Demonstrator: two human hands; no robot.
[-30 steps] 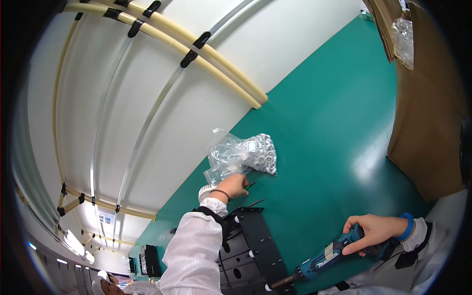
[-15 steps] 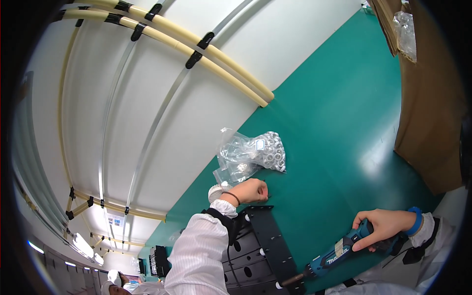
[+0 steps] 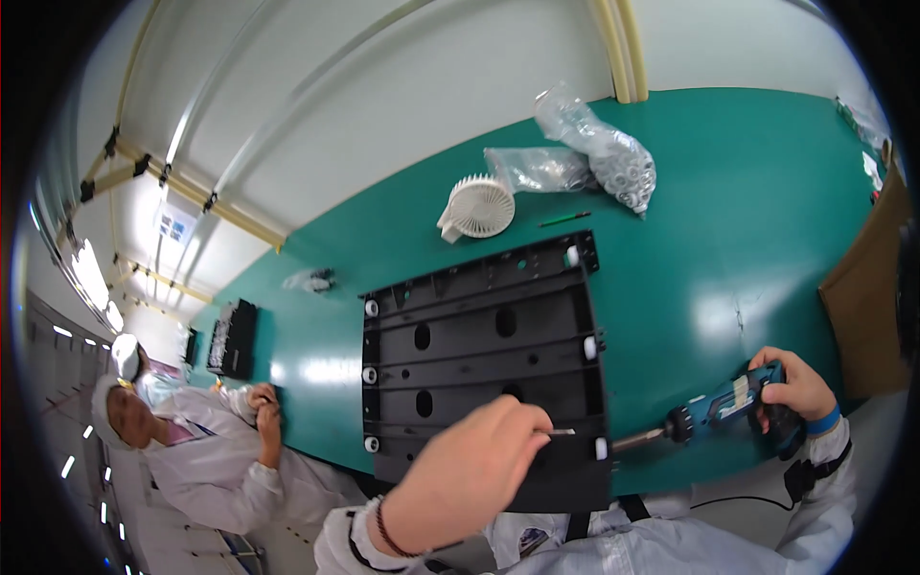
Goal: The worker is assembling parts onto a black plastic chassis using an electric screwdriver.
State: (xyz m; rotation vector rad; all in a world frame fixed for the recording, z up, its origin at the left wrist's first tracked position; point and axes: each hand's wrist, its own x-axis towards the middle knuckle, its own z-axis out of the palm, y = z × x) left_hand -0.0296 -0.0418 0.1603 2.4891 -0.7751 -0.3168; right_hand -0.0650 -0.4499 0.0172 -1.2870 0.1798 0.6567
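Observation:
A black frame panel (image 3: 460, 340) with oval holes lies on the green table in front of me. White rollers (image 3: 372, 376) line its two sides. My left hand (image 3: 479, 465) is closed over the panel's near part, pinching a small thin metal piece (image 3: 560, 431) whose exact kind I cannot make out. At the right, my right hand (image 3: 795, 385) is wrapped round a teal and black cordless screwdriver (image 3: 721, 402). The tool points left, its tip beside the near right roller (image 3: 601, 448); whether they touch I cannot tell.
Beyond the panel are a white handheld fan (image 3: 481, 208), a green pen-like stick (image 3: 565, 219) and clear bags (image 3: 618, 163), one full of ring-shaped parts. Brown cardboard (image 3: 867, 297) stands at the right. A co-worker (image 3: 220, 441) is at the left, near a black assembly (image 3: 232, 337).
My left hand has come back from beside the fan and bags to over the panel, now with the thin piece in its fingers. The view has turned; the screwdriver stays in my right hand.

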